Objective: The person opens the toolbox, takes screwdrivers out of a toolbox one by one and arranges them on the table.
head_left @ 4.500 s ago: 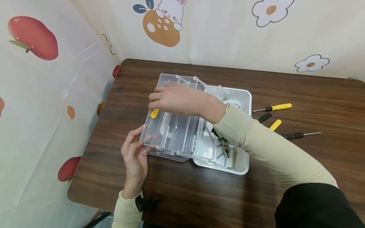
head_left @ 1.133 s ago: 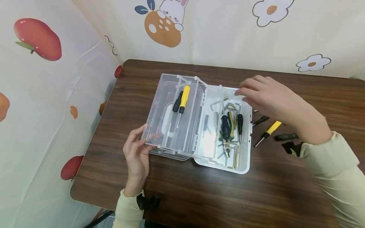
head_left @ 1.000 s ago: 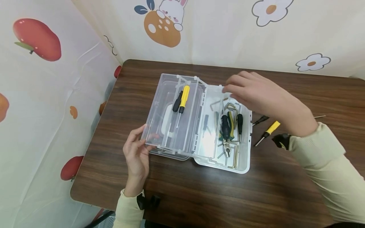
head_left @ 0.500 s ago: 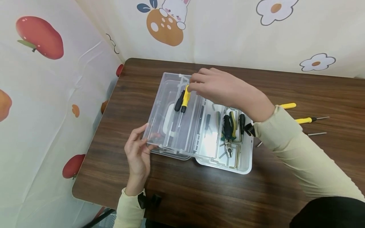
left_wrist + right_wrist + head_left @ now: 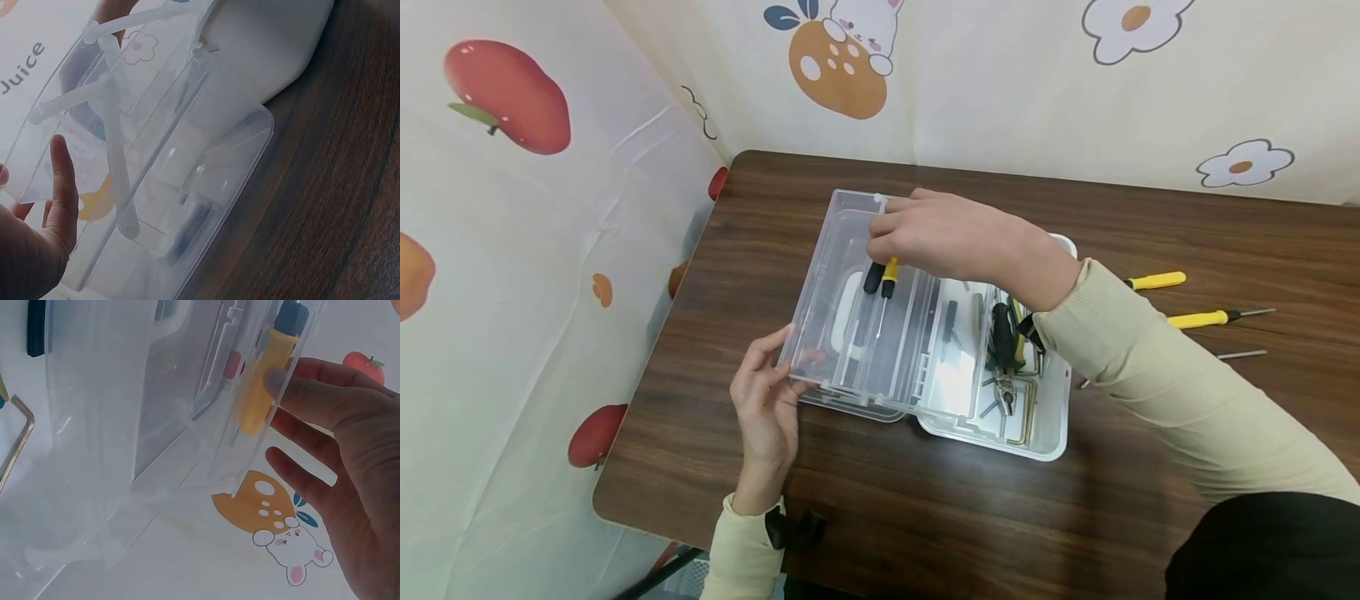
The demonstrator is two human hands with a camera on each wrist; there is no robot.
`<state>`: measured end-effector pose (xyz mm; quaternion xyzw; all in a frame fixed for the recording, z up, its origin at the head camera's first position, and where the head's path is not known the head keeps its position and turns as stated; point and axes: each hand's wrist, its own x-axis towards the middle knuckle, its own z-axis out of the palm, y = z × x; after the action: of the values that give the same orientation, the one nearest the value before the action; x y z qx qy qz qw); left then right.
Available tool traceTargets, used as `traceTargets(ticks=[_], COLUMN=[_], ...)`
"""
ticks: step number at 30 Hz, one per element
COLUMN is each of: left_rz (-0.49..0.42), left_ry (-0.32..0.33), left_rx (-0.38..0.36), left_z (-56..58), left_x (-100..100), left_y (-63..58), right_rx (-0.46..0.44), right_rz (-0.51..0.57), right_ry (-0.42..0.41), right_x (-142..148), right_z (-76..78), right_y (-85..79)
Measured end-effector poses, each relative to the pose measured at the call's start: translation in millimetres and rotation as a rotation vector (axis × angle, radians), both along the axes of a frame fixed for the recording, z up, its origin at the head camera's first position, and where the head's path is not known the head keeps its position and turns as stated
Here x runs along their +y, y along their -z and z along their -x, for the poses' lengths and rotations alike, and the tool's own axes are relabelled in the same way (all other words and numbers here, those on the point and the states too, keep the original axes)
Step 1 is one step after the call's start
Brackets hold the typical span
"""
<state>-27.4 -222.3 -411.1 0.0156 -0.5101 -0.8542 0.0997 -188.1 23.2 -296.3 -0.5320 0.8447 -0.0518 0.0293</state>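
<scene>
Left hand [image 5: 766, 408]: you're pinching the clear tray [image 5: 812, 329] by its edge
Right hand [image 5: 947, 237]: you're pinching the yellow screwdriver [image 5: 889, 273] inside it
Black handle [image 5: 873, 278]: lying alongside

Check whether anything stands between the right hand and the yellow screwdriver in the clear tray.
Nothing visible does: the thumb of the right hand appears to touch the yellow screwdriver. The black handle lies alongside in the clear tray, not in between.
</scene>
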Motion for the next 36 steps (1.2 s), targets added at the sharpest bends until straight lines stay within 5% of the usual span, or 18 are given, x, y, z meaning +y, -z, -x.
traceTargets(ticks=[9, 20, 27, 36], left_rz=[-0.007, -0.009, -0.008, -0.007], left_ry=[-0.006, -0.005, 0.003, -0.005], left_rx=[-0.002, -0.004, 0.015, 0.015], left_z=[-0.4, -0.9, -0.8, -0.1], left_x=[1, 2, 2, 1], left_y=[1.4, 1.6, 1.5, 1.4], right_rx=[0.021, -0.064, 0.048, 0.120], right_rz=[-0.013, -0.075, -0.050, 0.115], right_ry=[-0.009, 0.018, -0.013, 0.027], right_x=[3, -3, 5, 46], right_z=[-1.4, 1.1, -1.4, -7.3], right_y=[0.4, -4.6, -7.5, -13.2])
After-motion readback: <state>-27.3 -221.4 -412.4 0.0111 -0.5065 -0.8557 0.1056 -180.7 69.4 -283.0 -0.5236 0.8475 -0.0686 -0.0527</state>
